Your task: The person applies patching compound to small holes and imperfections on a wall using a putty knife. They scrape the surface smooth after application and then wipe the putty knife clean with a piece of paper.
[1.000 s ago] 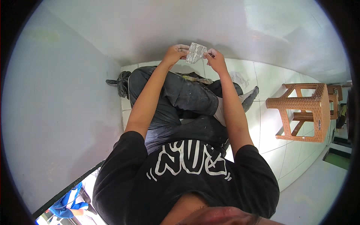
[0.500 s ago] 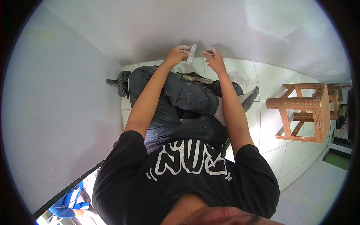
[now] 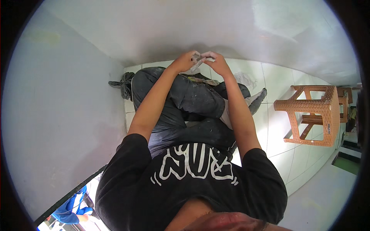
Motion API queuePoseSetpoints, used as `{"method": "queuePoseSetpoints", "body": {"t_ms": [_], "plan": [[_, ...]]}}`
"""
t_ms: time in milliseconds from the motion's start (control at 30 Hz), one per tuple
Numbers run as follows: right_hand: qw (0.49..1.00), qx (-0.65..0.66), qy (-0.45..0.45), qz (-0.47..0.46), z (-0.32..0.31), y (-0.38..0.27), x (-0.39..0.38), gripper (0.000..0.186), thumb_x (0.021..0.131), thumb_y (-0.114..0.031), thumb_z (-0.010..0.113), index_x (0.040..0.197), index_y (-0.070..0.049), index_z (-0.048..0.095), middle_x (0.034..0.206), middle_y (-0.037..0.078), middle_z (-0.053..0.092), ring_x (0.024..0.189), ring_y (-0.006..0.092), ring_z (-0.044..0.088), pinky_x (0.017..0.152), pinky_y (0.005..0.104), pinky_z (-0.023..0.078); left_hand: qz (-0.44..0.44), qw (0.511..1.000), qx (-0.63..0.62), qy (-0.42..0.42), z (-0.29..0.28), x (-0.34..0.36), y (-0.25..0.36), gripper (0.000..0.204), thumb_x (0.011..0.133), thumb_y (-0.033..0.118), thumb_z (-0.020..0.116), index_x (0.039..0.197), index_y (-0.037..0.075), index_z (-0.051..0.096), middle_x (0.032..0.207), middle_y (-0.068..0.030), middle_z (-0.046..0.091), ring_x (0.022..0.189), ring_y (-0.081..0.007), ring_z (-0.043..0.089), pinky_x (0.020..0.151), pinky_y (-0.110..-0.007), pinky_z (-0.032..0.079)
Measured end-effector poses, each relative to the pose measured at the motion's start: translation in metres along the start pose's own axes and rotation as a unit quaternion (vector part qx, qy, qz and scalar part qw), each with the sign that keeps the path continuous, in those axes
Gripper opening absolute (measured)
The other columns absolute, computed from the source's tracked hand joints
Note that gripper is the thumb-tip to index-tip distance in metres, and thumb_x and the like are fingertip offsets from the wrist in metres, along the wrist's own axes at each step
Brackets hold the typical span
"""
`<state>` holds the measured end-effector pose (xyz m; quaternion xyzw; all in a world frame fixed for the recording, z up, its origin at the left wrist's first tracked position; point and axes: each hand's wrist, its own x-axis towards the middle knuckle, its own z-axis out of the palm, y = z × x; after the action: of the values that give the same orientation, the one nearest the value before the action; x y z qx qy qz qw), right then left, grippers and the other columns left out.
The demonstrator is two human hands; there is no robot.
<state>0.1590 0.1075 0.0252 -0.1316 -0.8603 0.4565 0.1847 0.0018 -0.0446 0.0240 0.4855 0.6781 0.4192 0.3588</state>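
Observation:
Between my two hands, close to the wall, is a small flat strip smeared with white (image 3: 197,64); its exact kind does not show. My left hand (image 3: 184,62) grips it from the left, fingers curled and dusted white. From the other side my right hand (image 3: 216,64) is bent inward, its fingertips pinched at the strip's upper end. The fingers partly hide the strip. Below the hands, by my crossed leg, lies a long thin tool with a yellowish, stained surface (image 3: 202,80).
A pale wall (image 3: 231,30) rises right in front of me, and another wall (image 3: 65,100) stands on the left. A dark knotted bag (image 3: 126,85) lies in the corner. Brown woven-pattern stools (image 3: 327,115) are at the right. White residue (image 3: 245,80) marks the tiled floor (image 3: 277,150).
My right hand has moved left and up to meet the strip, its fingers closing on the upper end. The strip, held upright before, now tilts more and sits slightly lower.

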Motion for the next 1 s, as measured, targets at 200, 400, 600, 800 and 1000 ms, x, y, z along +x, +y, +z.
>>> {"method": "queuePoseSetpoints", "body": {"t_ms": [200,400,600,800,1000], "plan": [[0.994,0.063,-0.055,0.073,0.001,0.009,0.001,0.025,0.085,-0.017,0.075,0.106,-0.005,0.070,0.094,0.008,0.071,0.087,0.0169,0.065,0.078,0.0316,0.050,0.008,0.998,0.055,-0.010,0.001,-0.004,0.006,0.043,0.088,0.002,0.054,0.131,0.006,0.051,0.090,-0.0114,0.069,0.084,-0.0194,0.063,0.080,-0.035,0.049],[0.987,0.072,-0.101,0.102,0.003,0.008,-0.001,0.016,0.084,-0.012,0.076,0.095,-0.002,0.070,0.083,0.005,0.069,0.079,0.0130,0.063,0.074,0.0302,0.050,0.016,0.999,0.049,-0.018,0.000,-0.003,0.006,0.047,0.088,0.003,0.055,0.134,0.007,0.049,0.091,-0.0124,0.069,0.087,-0.0201,0.064,0.082,-0.036,0.049],[0.986,0.057,-0.118,0.105,-0.002,0.001,-0.002,0.013,0.088,-0.012,0.071,0.092,0.000,0.070,0.082,0.005,0.069,0.077,0.0120,0.062,0.073,0.0286,0.050,-0.006,0.999,0.035,-0.022,0.001,-0.002,0.002,0.049,0.086,0.009,0.066,0.132,0.005,0.051,0.091,-0.0116,0.070,0.084,-0.0193,0.064,0.077,-0.036,0.050],[0.992,0.020,-0.082,0.094,-0.008,0.004,-0.001,0.014,0.087,-0.012,0.072,0.094,0.000,0.069,0.081,0.006,0.069,0.076,0.0130,0.063,0.072,0.0304,0.050,-0.017,0.995,0.094,0.011,0.000,0.000,-0.004,0.030,0.083,0.015,0.073,0.108,0.001,0.066,0.088,-0.0132,0.071,0.078,-0.0208,0.067,0.072,-0.036,0.052],[0.990,0.047,-0.080,0.108,-0.007,0.010,-0.003,0.015,0.088,-0.013,0.071,0.095,-0.001,0.067,0.080,0.004,0.067,0.076,0.0114,0.061,0.071,0.0293,0.050,-0.026,0.995,0.097,0.014,0.001,0.004,-0.007,0.019,0.078,0.016,0.076,0.090,0.002,0.070,0.084,-0.0137,0.071,0.077,-0.0230,0.068,0.071,-0.036,0.052]]}}
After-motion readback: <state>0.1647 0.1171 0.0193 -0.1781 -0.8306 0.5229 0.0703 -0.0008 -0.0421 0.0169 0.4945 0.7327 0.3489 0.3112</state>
